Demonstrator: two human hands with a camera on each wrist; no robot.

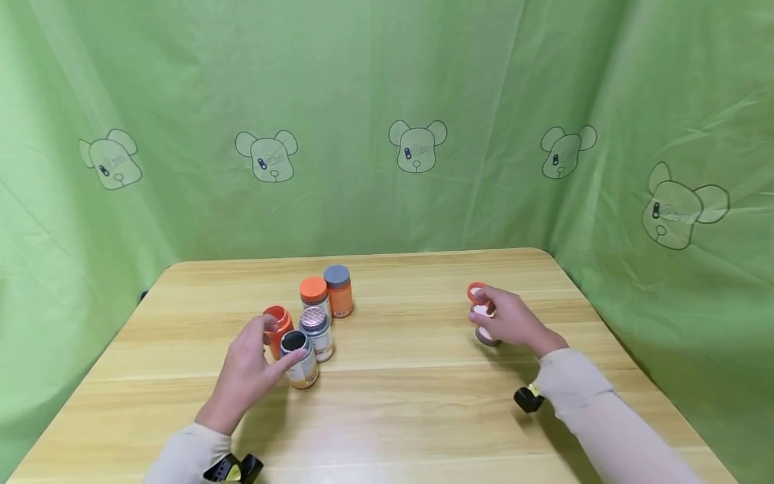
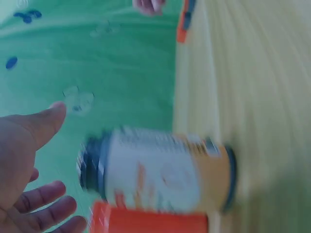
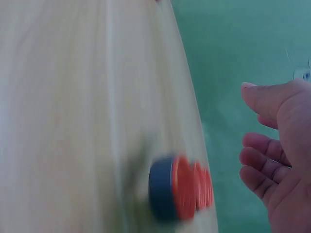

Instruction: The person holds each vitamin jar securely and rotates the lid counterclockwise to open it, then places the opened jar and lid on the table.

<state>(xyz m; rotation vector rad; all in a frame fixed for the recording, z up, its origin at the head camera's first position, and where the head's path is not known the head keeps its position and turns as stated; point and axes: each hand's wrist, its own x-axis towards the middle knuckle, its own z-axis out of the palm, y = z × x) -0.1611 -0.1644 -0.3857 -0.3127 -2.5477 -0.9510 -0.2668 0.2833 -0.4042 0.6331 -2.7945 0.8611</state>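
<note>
My left hand (image 1: 244, 366) hovers with spread fingers over an uncapped white-labelled jar (image 1: 304, 373) and an uncapped orange jar (image 1: 285, 335). In the left wrist view its thumb and fingers stand apart from the blurred white-labelled jar (image 2: 155, 170). A jar with a silvery seal (image 1: 321, 339) stands close by. On the right, my right hand (image 1: 514, 326) is above several loose lids, including an orange lid (image 1: 475, 290) and a grey lid (image 1: 487, 337). The right wrist view shows its fingers loosely bent, holding nothing, apart from the dark lid (image 3: 163, 189).
Behind the uncapped jars stand an orange-lidded jar (image 1: 314, 290) and an orange jar with a grey lid (image 1: 339, 296). All rest on a wooden table (image 1: 399, 403). A green curtain (image 1: 351, 74) hangs around its back and sides.
</note>
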